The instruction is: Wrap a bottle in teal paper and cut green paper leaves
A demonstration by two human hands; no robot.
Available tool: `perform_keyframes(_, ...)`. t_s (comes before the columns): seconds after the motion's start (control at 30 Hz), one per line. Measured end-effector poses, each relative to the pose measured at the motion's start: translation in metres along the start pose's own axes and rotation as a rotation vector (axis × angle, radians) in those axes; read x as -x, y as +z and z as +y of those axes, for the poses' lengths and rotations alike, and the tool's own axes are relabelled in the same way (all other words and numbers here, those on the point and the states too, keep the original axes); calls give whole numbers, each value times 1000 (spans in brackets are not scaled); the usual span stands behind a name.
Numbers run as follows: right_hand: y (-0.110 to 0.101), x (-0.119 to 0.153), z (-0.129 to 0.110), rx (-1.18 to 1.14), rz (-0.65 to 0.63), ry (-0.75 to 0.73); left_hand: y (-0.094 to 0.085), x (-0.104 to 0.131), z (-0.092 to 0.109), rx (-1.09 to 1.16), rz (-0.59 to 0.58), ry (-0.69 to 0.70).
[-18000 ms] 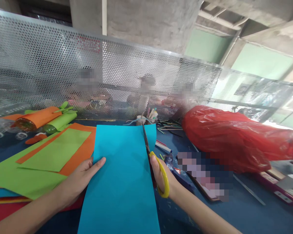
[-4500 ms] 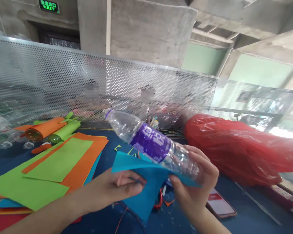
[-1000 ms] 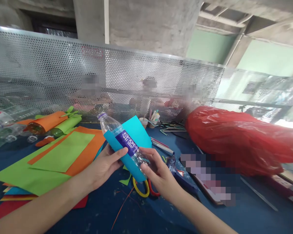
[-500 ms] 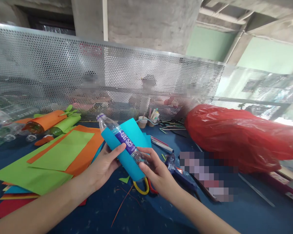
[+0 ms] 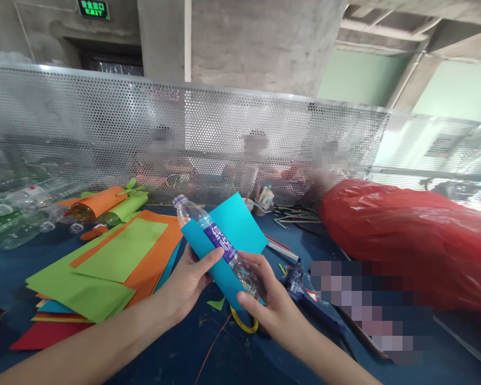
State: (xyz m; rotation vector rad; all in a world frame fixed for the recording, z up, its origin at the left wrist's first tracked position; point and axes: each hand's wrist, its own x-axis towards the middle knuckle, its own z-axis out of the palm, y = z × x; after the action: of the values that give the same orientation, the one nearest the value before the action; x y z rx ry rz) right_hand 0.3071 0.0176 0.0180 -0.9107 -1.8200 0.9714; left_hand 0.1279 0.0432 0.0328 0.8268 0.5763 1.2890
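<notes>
A clear plastic bottle (image 5: 195, 212) with a purple label lies tilted against a sheet of blue paper (image 5: 239, 220), its capped end up and to the left. One edge of the paper curls up along the near side of the bottle. My left hand (image 5: 196, 278) grips the paper and bottle, thumb across the label's edge. Closed around the lower end is my right hand (image 5: 262, 291), with its thumb on the paper and its fingers on the bottle. Below them, yellow-handled scissors (image 5: 244, 322) lie partly hidden on the blue table.
Stacked coloured paper (image 5: 118, 254) lies at left, near paper-wrapped bottles (image 5: 102, 202) and loose clear bottles (image 5: 28, 214). At right are a blue glue gun (image 5: 316, 305), a blurred-out flat object and a red plastic bag (image 5: 404, 240). A perforated metal screen (image 5: 224, 123) stands behind.
The camera view has shifted, so the scene sits further right and slightly lower. The right fingers are more spread along the bottle, and more of the blue sheet shows behind it.
</notes>
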Motion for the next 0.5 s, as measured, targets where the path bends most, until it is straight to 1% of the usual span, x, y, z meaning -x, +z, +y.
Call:
perform_keyframes(0.2, -1, 0, 1, 29, 19, -38, 2, 1, 3, -14, 25, -17)
perform_keyframes(0.37, -3, 0, 0, 67, 40, 1, 3, 0, 2, 6, 63, -24)
perform_keyframes(0.5, -2, -2, 0, 76, 53, -4, 1, 0, 0, 7, 72, -50)
